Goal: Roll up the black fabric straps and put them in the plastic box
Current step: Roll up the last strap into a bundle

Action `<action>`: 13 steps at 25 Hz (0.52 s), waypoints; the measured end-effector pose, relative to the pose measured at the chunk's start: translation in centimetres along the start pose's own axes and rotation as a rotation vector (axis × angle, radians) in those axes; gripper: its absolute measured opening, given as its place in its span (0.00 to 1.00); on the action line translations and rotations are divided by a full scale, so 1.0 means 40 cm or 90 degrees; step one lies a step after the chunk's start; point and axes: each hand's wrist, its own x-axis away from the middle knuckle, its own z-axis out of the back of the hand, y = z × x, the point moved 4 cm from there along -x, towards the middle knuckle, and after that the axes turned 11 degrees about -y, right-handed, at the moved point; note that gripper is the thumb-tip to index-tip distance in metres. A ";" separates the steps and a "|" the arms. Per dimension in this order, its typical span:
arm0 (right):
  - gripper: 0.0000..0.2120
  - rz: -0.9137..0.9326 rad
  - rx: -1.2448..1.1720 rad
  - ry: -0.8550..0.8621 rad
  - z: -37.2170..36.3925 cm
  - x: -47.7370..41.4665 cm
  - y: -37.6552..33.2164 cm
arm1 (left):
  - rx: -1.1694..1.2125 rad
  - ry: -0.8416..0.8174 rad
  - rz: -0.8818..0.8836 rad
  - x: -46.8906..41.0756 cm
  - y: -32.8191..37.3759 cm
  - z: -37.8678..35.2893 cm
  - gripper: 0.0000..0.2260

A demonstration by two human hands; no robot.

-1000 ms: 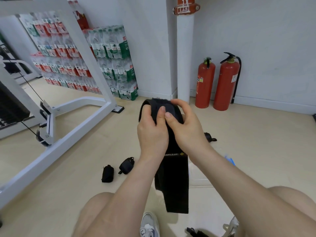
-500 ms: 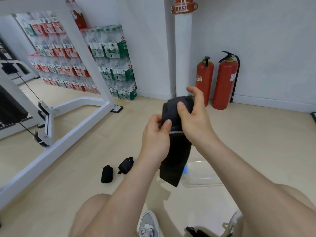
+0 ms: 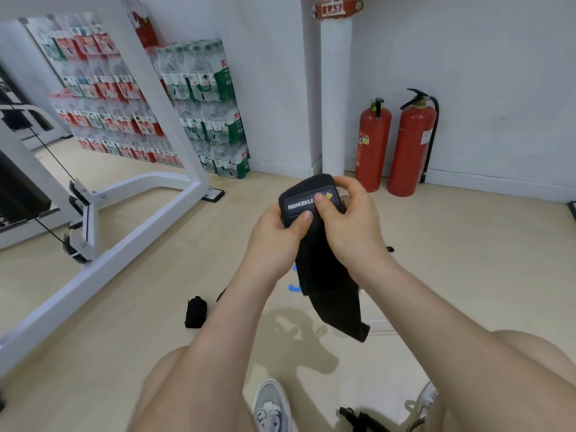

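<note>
Nearest, by the floor's (image 3: 124, 338) bottom edge between the shoes, a spare strap (image 3: 361, 420) lies unrolled.

Above the knees, both hands hold the strap (image 3: 327, 275) in the air. It is partly rolled. The wound part sits at the top with its white-lettered label facing the camera, and a tail hangs from it.

- **Left hand (image 3: 274, 235):** it grips the roll from the left, with the thumb pressed on the lower edge of the label and the fingers hidden behind.
- **Right hand (image 3: 349, 226):** it grips from the right, with the thumb on the label and the fingers curled over the top corner.

The step in hand looks like rolling, about halfway along this strap. The next move probably calls for turning the roll downward onto the tail. The thumbs should pin each wrap so it stays tight, and the edges need to stay aligned until the tail's end closes against the roll.

The clear box (image 3: 378, 321) stands on the floor just beyond the hanging tail, mostly hidden by it, so I cannot tell what it contains. Further left on the floor lies a rolled strap (image 3: 195, 311), not in the box.
</note>
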 end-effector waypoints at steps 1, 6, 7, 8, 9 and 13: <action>0.17 -0.027 -0.015 -0.058 0.010 -0.005 0.000 | 0.033 0.040 -0.010 0.004 0.006 0.007 0.07; 0.14 -0.141 -0.023 -0.359 0.016 0.013 0.007 | 0.227 0.145 0.009 0.007 0.026 0.043 0.09; 0.13 -0.121 -0.042 -0.309 0.010 0.011 0.011 | 0.218 0.106 0.036 0.007 0.022 0.033 0.10; 0.12 -0.107 -0.043 -0.244 0.001 0.011 0.016 | 0.181 0.071 0.059 0.012 0.016 0.017 0.11; 0.11 -0.097 -0.035 -0.198 -0.009 0.012 0.021 | 0.143 0.056 0.072 0.016 0.006 -0.002 0.12; 0.23 -0.038 0.069 -0.253 -0.051 0.028 0.017 | 0.193 0.152 0.028 0.024 0.003 -0.025 0.10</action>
